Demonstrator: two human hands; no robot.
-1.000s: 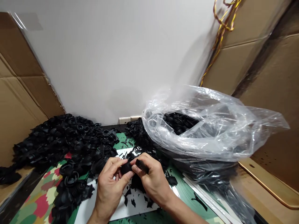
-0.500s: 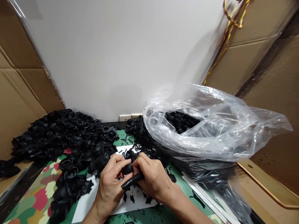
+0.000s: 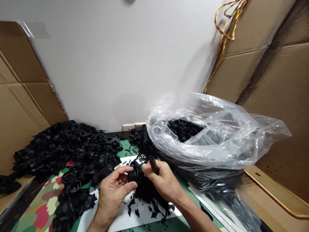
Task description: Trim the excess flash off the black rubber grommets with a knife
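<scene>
A black ribbed rubber bellows (image 3: 134,175) is pinched between the thumb and fingers of my left hand (image 3: 113,190), over the white sheet (image 3: 116,222). My right hand (image 3: 164,180) is closed round a dark stick-like tool (image 3: 154,166), whose working end I cannot make out. The right thumb is at the right end of the bellows. Below both hands, torn black rubber scraps (image 3: 149,193) lie on the sheet.
A big heap of black rubber bellows (image 3: 60,145) covers the left side. At right stands a clear plastic bag (image 3: 217,151) with more inside. Cardboard walls (image 3: 277,87) flank the space, and twisted yellow-red wires (image 3: 224,38) hang at upper right.
The bellows has turned so its ribs show. My right hand has moved slightly right, and the stick-like tool has swung from pointing down-left to tilted upward. The camera view has shifted a little.
</scene>
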